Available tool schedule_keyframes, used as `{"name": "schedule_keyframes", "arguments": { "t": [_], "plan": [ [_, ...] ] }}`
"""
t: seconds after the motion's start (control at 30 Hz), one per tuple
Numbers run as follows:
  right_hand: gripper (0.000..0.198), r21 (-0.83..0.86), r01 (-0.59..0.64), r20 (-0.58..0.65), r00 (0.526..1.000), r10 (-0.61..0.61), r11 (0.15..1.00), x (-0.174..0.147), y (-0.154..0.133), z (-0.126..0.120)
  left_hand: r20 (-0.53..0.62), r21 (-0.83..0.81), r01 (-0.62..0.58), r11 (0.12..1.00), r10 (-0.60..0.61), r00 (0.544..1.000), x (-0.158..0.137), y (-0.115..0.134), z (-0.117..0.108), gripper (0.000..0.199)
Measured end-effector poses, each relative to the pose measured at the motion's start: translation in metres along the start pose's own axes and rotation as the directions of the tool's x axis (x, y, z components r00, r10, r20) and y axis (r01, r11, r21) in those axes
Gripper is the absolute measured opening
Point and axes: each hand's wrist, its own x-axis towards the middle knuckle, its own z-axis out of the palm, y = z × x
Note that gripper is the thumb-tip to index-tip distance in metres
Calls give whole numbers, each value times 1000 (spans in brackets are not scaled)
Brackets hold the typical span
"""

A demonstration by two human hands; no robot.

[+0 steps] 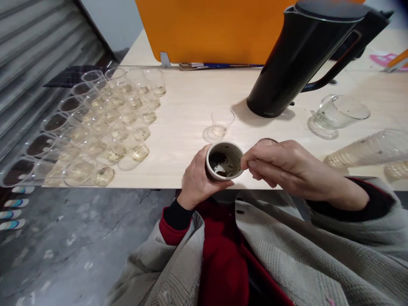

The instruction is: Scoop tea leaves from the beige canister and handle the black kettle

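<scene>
My left hand point(200, 177) wraps round a small pale cup point(225, 146) at the table's front edge. The cup tilts toward me, and wet dark tea leaves point(218, 160) cling to its inside wall. My right hand point(287, 166) is closed with its fingertips pressed together at the cup's right rim; whatever they pinch, if anything, is hidden. Just behind those fingers shows the brownish rim of a round object point(267, 140), mostly covered by the hand. A clear plastic cup point(223, 121) with a little liquid stands beyond the pale cup.
Several clear plastic cups point(110, 114) holding pale liquid crowd the table's left side. A tall black kettle point(287, 63) stands behind my right hand. Farther right are a ribbed glass pitcher point(341, 114) and a stack of plastic cups point(366, 148) lying sideways. An orange panel point(210, 32) borders the back.
</scene>
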Motion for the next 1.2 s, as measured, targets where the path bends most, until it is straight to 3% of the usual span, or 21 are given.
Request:
{"name": "schedule_keyframes", "arguments": {
  "t": [0.07, 0.13, 0.23, 0.3, 0.43, 0.57, 0.67, 0.8, 0.83, 0.87, 0.93, 0.97, 1.0, 1.2],
  "plan": [
    [22, 241, -99, -88, 988, 123, 965, -1, 5, 4, -4, -11, -4, 1000, 4, 1000, 0, 0, 0, 110],
    [20, 492, -142, -194, 944, 267, 859, -3, 12, 9, -6, -21, 3, 1000, -3, 1000, 1, -1, 0, 109],
    [15, 722, -94, -288, 860, 422, 685, -6, 25, 13, -9, -35, 18, 999, -18, 1000, 2, -1, -1, 107],
    [14, 770, -45, -330, 825, 459, 636, -8, 31, 13, -4, -42, 34, 999, -34, 999, 2, 0, -1, 107],
    [14, 766, 63, -436, 783, 444, 640, -10, 37, 9, 0, -65, 64, 996, -64, 998, 3, 1, -1, 106],
    [11, 676, 195, -590, 721, 364, 711, -6, 38, 3, 4, -84, 86, 993, -86, 996, 3, 2, -1, 102],
    [10, 549, 288, -729, 623, 282, 785, 3, 37, 0, 9, -91, 96, 991, -96, 995, 3, 2, -1, 101],
    [11, 231, 363, -900, 431, 57, 903, 20, 43, 6, 12, -92, 109, 990, -109, 994, 3, 1, -1, 103],
    [12, 131, 330, -903, 429, -25, 935, 24, 46, 8, 14, -90, 111, 990, -110, 994, 3, 1, -1, 103],
    [14, 39, 276, -875, 473, -100, 960, 28, 51, 11, 16, -88, 110, 990, -109, 994, 3, 1, -1, 103],
    [20, -108, 167, -757, 626, -189, 980, 34, 60, 16, 14, -88, 107, 990, -107, 994, 3, 1, -2, 103],
    [23, -151, 127, -700, 687, -197, 980, 35, 65, 17, 10, -89, 106, 990, -105, 994, 2, 1, -2, 103],
    [24, -171, 101, -670, 718, -191, 980, 36, 68, 18, 8, -91, 104, 990, -104, 995, 2, 1, -2, 103],
    [22, -130, 87, -749, 644, -155, 988, 30, 72, 19, 13, -83, 118, 990, -117, 993, 2, 2, -2, 103]
  ]
}}
